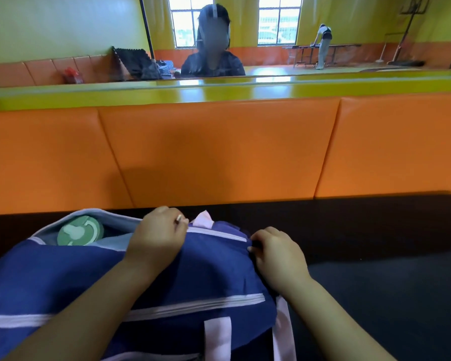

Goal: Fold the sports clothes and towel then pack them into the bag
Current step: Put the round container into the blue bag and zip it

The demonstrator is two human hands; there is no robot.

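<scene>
Orange padded panels (219, 152) are rising behind the black table (375, 222). Lower left, the blue bag (63, 277) is lying on it, a green lid (80, 230) showing inside. My left fingers (167, 213) are pinching the zip pull (179, 219); my right fingers (264, 234) are gripping the bag's end.

Bright daylight from far windows (190, 20); glossy ledge (219, 89) glares; edges bow.

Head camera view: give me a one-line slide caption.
Left hand pinches the zip pull of a blue sports bag, right hand grips its end, green lid showing inside.
</scene>
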